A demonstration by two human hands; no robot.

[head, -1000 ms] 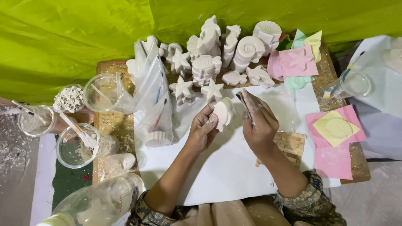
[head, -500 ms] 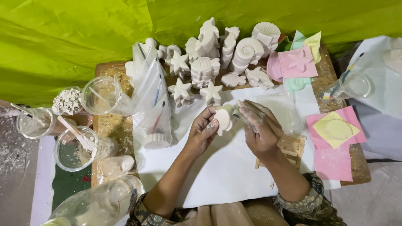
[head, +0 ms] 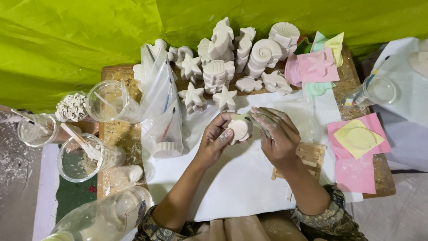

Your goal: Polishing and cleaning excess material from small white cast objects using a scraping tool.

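Holding a small white plaster shell [head: 240, 128] over the middle of the table, the person's left hand [head: 218, 138] has its fingers curled around the piece, thumb pressed on the near face. The right hand [head: 276, 134] sits just beside it at 3 o'clock, fingers held close together and dusted white, tips touching the shell's edge; whether they pinch a tool I cannot tell.

Items around, by clock direction from the shell:
- 6 o'clock: white paper sheet [head: 240, 187] covering the wooden table [head: 117, 134], under both forearms.
- 12 o'clock: group of white plaster casts [head: 236, 49], among them starfish, seahorses, spiral shells and a fan shell, standing close together near the green cloth backdrop [head: 80, 35].
- 1 o'clock: pink mould [head: 317, 66] with pale green and yellow moulds beside it.
- 3 o'clock: bundle of flat wooden sticks [head: 310, 154], partly under the right wrist; further out, a yellow mould [head: 359, 139] lying on pink sheets.
- 2 o'clock, far: clear plastic cup [head: 379, 91].
- 9 o'clock: clear plastic bags [head: 162, 111] with a round white cast at the base.
- 9 to 8 o'clock, far: three clear cups [head: 80, 156], one holding a stir stick and grey mix.
- 7 o'clock: large clear bottle [head: 104, 216], lying tilted.
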